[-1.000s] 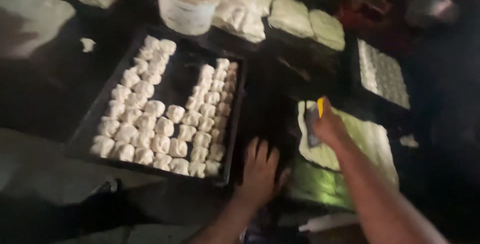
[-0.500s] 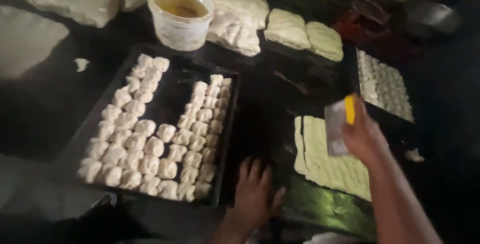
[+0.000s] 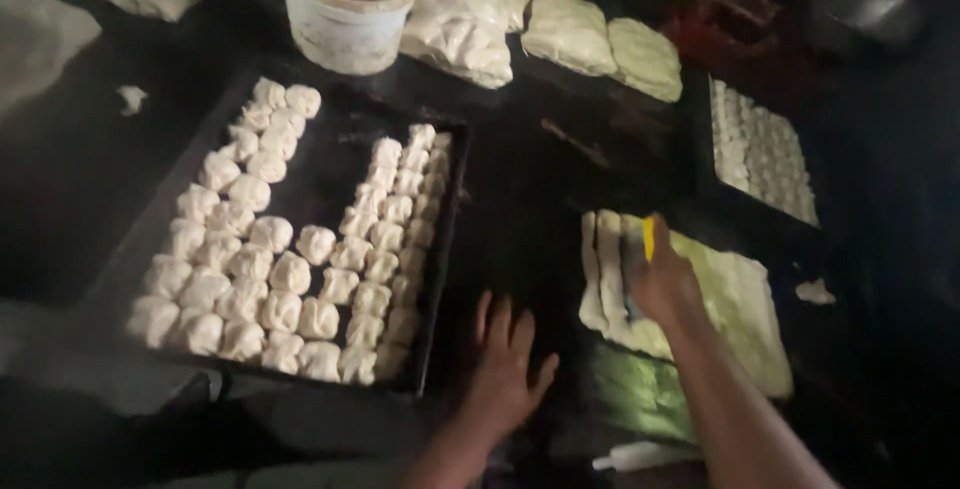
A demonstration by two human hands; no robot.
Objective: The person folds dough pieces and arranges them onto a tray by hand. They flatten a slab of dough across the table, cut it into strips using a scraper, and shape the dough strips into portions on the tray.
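My right hand (image 3: 662, 284) grips a flat scraper with a yellow handle (image 3: 641, 254), its blade down on a flattened sheet of pale dough (image 3: 735, 299) that has strips cut along its left side. My left hand (image 3: 505, 364) lies flat and open on the dark worktop, between the dough sheet and a black tray (image 3: 445, 249). That tray holds several rows of small shaped dough pieces (image 3: 270, 269).
A white plastic tub of brownish liquid (image 3: 345, 4) stands behind the tray. Several slabs of dough (image 3: 575, 34) lie along the back. A second dark tray of small dough pieces (image 3: 760, 149) sits at the far right. A dough scrap (image 3: 130, 99) lies left.
My right hand has come down with the scraper onto the dough sheet's left side. My left hand stayed flat on the worktop. The view shifted slightly.
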